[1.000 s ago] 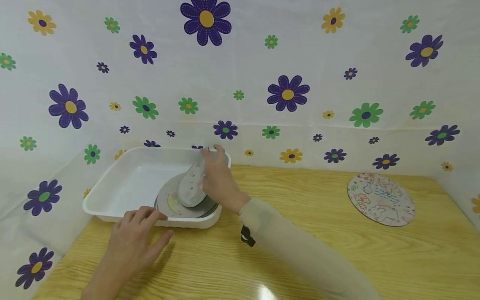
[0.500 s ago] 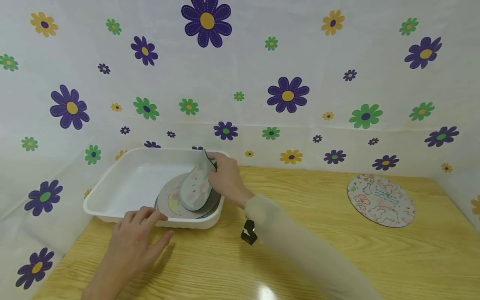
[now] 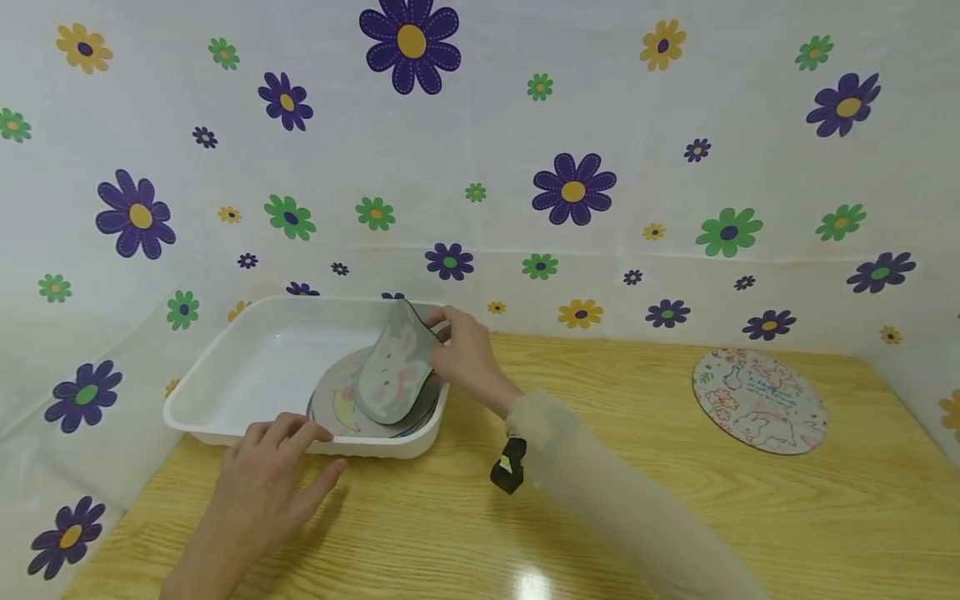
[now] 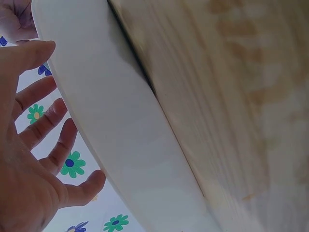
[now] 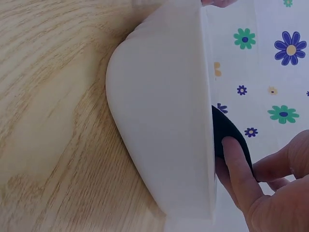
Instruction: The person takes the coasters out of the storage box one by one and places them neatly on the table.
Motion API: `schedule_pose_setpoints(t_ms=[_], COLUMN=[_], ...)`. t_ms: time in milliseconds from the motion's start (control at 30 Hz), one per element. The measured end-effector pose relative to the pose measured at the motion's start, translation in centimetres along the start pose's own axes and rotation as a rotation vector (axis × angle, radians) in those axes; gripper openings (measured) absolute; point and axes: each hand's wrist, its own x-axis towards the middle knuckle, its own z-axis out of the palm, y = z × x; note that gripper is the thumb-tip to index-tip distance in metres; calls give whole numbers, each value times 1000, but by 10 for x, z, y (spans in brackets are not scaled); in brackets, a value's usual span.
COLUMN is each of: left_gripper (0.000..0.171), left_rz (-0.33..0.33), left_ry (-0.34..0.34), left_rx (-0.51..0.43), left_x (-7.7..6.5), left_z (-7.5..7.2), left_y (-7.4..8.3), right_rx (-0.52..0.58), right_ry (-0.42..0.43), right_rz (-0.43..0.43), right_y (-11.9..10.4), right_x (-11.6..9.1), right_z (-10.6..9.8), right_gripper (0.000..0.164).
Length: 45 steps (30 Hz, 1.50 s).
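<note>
My right hand [image 3: 472, 358] pinches the edge of a round mouse pad [image 3: 392, 379] printed with a white rabbit on grey-green. The pad is bent, its far edge raised and its near part down in the white plastic tray [image 3: 247, 367]. In the right wrist view its black underside [image 5: 226, 133] shows above the tray's rim, between my thumb and fingers. Beneath it lies another round mouse pad [image 3: 341, 404] with a yellow moon, partly covered, with more dark edges below. My left hand [image 3: 262, 475] rests its fingertips along the tray's front rim, fingers spread.
A third round mouse pad [image 3: 761, 400], with pink line drawings and blue writing, lies flat at the right of the wooden table [image 3: 585, 400]. White flowered cloth [image 3: 480, 125] hangs behind and at the sides. A black clip-like piece [image 3: 508, 465] hangs at my right wrist.
My right hand has drawn back to the right and slightly nearer, pulling the rabbit mouse pad's edge so more of its face shows. My left hand stays at the rim.
</note>
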Motion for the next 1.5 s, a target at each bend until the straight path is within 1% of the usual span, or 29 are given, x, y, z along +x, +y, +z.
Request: schedule_pose_setpoints(t_ms=[233,367,567,667,967,1200,1500], left_gripper=[33,33,33,34,33,34,33], left_rz=[1,2,10,8,-4,-6,-2], left_ry=[7,10,36,32,16,16,22], left_rx=[-11,-8,-9,-7,-9,-5,-16], left_x=[0,0,0,-1,0,0,0], left_z=[1,1,2,1,0,2,1], left_y=[0,0,0,0,-1,-2,-2], right_rx=[30,74,135,163,310,375,468], right_ry=[-30,-18,4,4,20,19,36], right_rz=[19,25,19,24,118,192,232], right_y=[2,5,11,12,16,19,25], right_x=[-1,-2,-1,-3,-10,-16,-26], right_z=[-4,-4,-4,-6,-10,-14,-20], right_gripper=[44,45,51,51,57,58,57])
